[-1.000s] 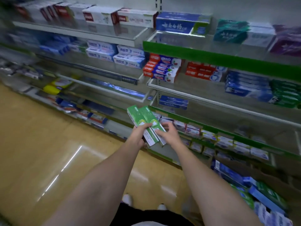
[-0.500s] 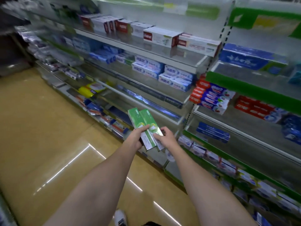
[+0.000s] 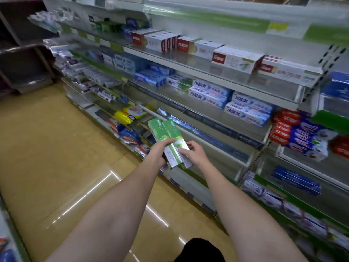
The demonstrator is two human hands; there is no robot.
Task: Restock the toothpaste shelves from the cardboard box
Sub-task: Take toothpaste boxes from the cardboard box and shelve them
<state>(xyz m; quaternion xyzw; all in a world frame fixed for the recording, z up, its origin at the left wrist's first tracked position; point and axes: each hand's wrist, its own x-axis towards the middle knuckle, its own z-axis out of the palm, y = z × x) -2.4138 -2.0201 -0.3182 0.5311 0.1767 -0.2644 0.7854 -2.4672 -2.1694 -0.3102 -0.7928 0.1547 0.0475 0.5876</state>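
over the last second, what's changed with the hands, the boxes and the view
The view swung left along the aisle: the cardboard box seen low on the right a second ago is out of frame, and more shelves and floor show. Nothing was taken hold of or let go. The left hand and right hand still grip the same two green toothpaste boxes, side by side in front of the shelves.

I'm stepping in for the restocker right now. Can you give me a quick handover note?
Left hand: grips the green toothpaste boxes near their lower end.
Right hand: holds the same boxes from the right side.
The boxes are in the air in front of the shelves, not yet placed.
The cardboard box is out of view.
Done: boxes picked up.
Left: find their slot, possibly the gaps on the middle shelves, and set them in.
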